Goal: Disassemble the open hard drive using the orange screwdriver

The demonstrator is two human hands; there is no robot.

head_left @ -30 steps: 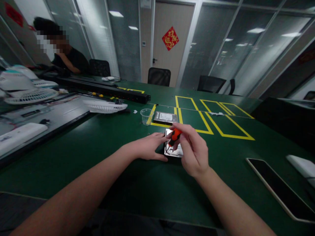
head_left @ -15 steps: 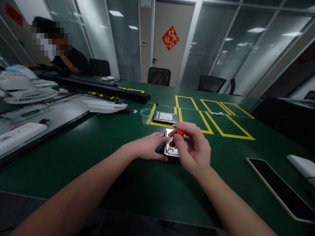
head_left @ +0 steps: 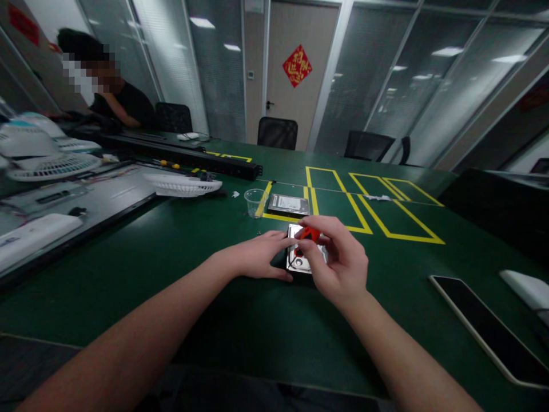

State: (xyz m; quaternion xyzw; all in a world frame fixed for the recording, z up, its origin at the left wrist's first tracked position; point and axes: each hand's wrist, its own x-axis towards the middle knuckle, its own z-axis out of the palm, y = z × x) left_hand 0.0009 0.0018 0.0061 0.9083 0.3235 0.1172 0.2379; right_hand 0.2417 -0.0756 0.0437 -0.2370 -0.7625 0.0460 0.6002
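Observation:
A silver hard drive lies on the green table in front of me. My left hand rests against its left side, fingers apart, with the index finger reaching over its top. In my right hand is an orange and black screwdriver, gripped between thumb and fingers above the drive; its shaft slants down toward the drive's lower left part. A second hard drive, label up, lies just beyond. Left of that one stands a clear plastic cup.
A phone and a white device lie at the right. White fan parts, a black bar and a metal panel occupy the left. A person sits at the far left. Yellow tape outlines mark the table.
My right hand has shifted and turned very slightly with the screwdriver, covering a bit more of its lower part. My left hand and the drive have stayed in place.

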